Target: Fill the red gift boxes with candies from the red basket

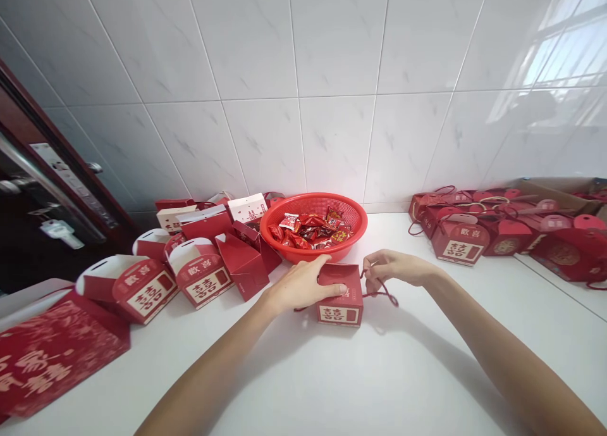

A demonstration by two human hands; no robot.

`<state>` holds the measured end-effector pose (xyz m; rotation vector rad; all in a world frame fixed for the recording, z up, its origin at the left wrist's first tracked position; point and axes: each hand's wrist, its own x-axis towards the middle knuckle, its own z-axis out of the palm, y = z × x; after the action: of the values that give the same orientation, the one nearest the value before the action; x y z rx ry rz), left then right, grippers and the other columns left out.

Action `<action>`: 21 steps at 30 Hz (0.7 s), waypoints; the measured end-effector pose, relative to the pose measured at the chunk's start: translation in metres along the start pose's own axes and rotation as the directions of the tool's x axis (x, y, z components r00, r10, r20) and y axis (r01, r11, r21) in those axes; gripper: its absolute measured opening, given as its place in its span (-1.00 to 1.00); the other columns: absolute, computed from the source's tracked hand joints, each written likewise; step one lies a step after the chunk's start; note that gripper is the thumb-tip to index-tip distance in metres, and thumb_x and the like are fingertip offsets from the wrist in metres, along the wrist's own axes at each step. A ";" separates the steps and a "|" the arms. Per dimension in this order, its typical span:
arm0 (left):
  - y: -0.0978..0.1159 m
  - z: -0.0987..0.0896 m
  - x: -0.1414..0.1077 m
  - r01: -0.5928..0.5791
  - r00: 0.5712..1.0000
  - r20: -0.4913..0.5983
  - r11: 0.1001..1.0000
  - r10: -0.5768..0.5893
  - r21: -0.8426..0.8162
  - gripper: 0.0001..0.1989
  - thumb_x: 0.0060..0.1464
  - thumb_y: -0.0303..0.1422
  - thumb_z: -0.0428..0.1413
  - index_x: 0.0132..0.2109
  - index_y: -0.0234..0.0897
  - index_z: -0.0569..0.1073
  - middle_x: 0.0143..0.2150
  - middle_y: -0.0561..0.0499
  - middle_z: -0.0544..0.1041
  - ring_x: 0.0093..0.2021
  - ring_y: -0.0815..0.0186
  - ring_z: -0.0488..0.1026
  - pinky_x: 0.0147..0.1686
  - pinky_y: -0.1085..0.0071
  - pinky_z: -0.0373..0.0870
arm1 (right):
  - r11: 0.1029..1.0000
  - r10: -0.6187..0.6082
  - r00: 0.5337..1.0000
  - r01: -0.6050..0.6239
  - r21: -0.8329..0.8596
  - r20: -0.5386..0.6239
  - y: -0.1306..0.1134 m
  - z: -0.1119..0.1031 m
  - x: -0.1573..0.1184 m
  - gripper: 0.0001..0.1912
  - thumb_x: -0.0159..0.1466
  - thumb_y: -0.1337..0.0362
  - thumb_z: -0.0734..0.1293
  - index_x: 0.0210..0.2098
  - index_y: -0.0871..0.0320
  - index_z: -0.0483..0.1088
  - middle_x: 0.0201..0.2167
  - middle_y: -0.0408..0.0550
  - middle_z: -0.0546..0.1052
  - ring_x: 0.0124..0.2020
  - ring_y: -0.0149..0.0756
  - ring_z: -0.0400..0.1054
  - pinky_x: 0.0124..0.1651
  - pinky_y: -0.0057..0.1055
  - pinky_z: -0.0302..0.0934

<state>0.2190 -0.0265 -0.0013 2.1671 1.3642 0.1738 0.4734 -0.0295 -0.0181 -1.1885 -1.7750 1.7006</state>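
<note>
A small red candy box (339,314) with a cream label and dark characters stands on the white table, its top panels folded in. My left hand (308,284) grips it from the left, thumb across the front and fingers behind. To the right of the box, my right hand (389,268) pinches a dark red cord (386,292) between thumb and fingers. The cord's looped end hangs below that hand, and a short piece shows at the box's left side. Just behind the box is a red plastic basket (313,199) holding wrapped candies (310,230).
Several open red boxes (199,281) line the left side, with a large red bag-like box (57,354) nearest. On the right stand several closed, corded boxes (459,240) beside a cardboard carton (552,188). Tiled wall (332,145) rises behind; a door with keys (61,232) is at left.
</note>
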 end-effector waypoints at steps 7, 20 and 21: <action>-0.002 -0.019 -0.009 -0.038 0.998 -0.049 0.988 0.032 -0.149 -0.13 -0.10 -0.01 0.28 0.31 -0.31 0.32 -0.12 -0.12 0.58 -0.18 0.10 0.51 -0.32 0.37 0.31 | 0.982 -0.106 0.971 0.136 0.130 -0.215 -0.017 -0.005 -0.013 -0.69 0.02 0.12 0.53 -0.43 0.18 0.42 -0.45 -0.09 0.53 -0.37 -0.34 0.40 -0.15 -0.30 0.28; -0.002 -0.057 -0.025 -0.192 0.979 -0.150 0.874 0.139 -0.445 -0.60 0.02 -0.14 0.22 -0.04 -0.27 0.57 -0.36 0.00 0.54 -0.34 0.29 0.40 -0.30 0.37 0.29 | 0.938 -0.226 0.887 0.310 0.157 -0.402 -0.035 0.012 -0.025 -0.69 0.04 0.12 0.53 -0.31 0.14 0.47 -0.37 -0.08 0.55 -0.28 -0.27 0.42 -0.05 -0.21 0.26; -0.002 -0.053 -0.024 -0.179 0.983 -0.106 0.910 0.150 -0.374 -0.59 0.03 -0.14 0.21 -0.02 -0.26 0.57 -0.38 0.02 0.52 -0.35 0.29 0.39 -0.33 0.39 0.28 | 0.942 -0.229 0.885 0.307 0.138 -0.405 -0.035 0.014 -0.024 -0.68 0.03 0.13 0.53 -0.30 0.14 0.47 -0.36 -0.08 0.56 -0.27 -0.27 0.43 -0.04 -0.21 0.26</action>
<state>0.1850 -0.0258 0.0458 1.9543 1.0766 0.5454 0.4660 -0.0533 0.0195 -1.0441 -1.4181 1.3379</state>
